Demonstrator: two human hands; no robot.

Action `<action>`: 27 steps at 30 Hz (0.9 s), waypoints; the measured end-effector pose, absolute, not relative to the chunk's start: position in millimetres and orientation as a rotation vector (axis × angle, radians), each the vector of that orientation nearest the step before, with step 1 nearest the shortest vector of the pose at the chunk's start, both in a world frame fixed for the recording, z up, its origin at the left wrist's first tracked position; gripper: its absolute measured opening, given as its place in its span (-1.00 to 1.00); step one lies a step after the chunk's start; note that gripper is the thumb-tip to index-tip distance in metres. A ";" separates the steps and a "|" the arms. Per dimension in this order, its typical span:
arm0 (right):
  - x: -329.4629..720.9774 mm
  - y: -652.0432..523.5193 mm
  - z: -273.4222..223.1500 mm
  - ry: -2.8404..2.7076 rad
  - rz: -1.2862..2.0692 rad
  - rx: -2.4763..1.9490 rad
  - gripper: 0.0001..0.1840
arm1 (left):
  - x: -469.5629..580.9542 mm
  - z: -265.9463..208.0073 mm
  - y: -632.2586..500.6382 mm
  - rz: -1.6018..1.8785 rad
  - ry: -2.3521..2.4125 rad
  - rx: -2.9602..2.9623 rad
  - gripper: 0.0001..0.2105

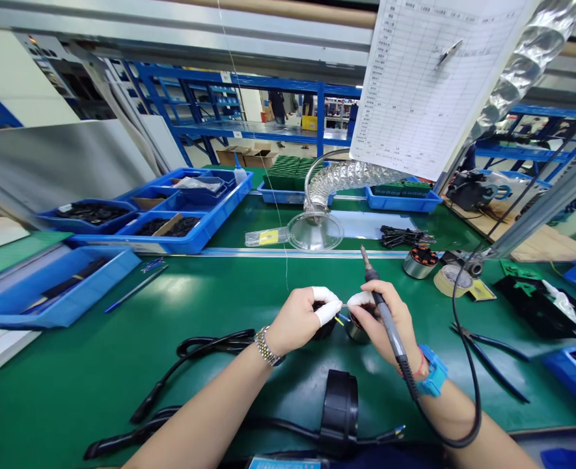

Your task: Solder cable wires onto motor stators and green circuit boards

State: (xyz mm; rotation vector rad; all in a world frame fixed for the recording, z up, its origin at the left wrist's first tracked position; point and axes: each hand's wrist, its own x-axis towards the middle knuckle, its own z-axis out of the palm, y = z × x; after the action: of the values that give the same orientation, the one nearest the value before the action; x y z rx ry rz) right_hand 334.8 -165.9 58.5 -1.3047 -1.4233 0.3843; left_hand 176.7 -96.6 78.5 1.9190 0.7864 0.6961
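Note:
My left hand (301, 318), white covers on its thumb and finger, is closed in a pinch on a thin wire (345, 305). My right hand (390, 312) holds a soldering iron (389, 326), its tip pointing up and away. The covered finger and thumb of that hand also meet at the wire's other end. Just below the fingertips stands a metal motor part (357, 331), partly hidden. Short yellow and blue wire ends (340, 319) show beside it. A black cable (209, 343) runs behind my left wrist. Nearer me is a black round housing (339, 407) with a cable through it.
Pliers (493, 355) and a tape roll (454, 279) lie at right, near another motor part (419, 262). A round fume hood (315, 232) stands ahead. Blue bins (180, 244) line the left. The iron's cord (476, 391) loops over my right forearm. A paper sheet (414, 85) hangs above.

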 end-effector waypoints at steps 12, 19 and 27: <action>360.6 -201.8 82.0 -1.690 -0.034 -1.365 -0.78 | 182.4 74.0 -89.1 0.565 0.820 1.974 -0.79; 376.4 -234.3 82.1 -1.711 -0.127 -1.384 -0.69 | 184.8 68.9 -82.0 0.550 0.833 1.990 -0.81; 368.3 -230.0 75.1 -1.661 0.062 -1.416 -0.80 | 182.8 62.9 -81.5 0.590 0.821 1.955 -0.81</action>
State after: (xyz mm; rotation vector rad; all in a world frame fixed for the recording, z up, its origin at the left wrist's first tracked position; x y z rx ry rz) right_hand 368.3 -230.0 75.1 -1.4156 -1.6613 0.0621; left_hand 182.8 -81.5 62.9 1.9552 0.8209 0.5902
